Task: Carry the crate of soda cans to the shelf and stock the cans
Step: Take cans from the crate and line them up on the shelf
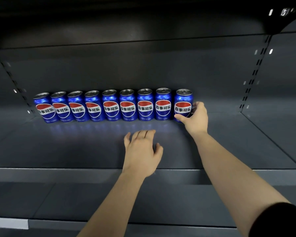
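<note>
the right hand (196, 117) grasps the ninth can (183, 105) at the row's (109, 106) right end, thumb in front and fingers behind, probably to set it label-out in line at the back of the shelf (58, 147), while the left hand (142, 151) hovers released; no crate in view.

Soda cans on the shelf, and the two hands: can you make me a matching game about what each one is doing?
Things:
1. right hand
2. left hand
3. leftmost can
4. shelf

States:
a. dark grey, bears the whole row
b. open, holds nothing
c. grips the rightmost can
d. stands untouched, far from both hands

Pairs: 1-c, 2-b, 3-d, 4-a
</note>
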